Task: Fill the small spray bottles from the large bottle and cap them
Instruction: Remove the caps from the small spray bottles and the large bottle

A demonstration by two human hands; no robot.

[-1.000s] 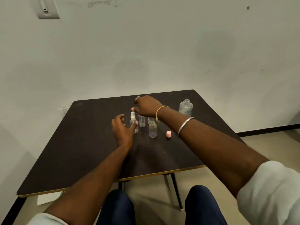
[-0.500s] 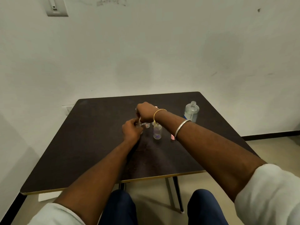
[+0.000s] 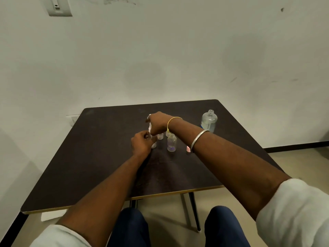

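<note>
Grips the spray bottle low with the left hand, fingers curled round its body, likely to stop it turning. Clamps the right hand over the white spray head, fingers curled on it, seemingly for screwing down. Stands mid-tabletop: clear, small, mostly hidden, fill level unreadable. Leaves the large bottle uncapped at two o'clock, out of the way, and another small bottle open at three o'clock of the hands.

Left hand and right hand hide most of one spray bottle.
</note>
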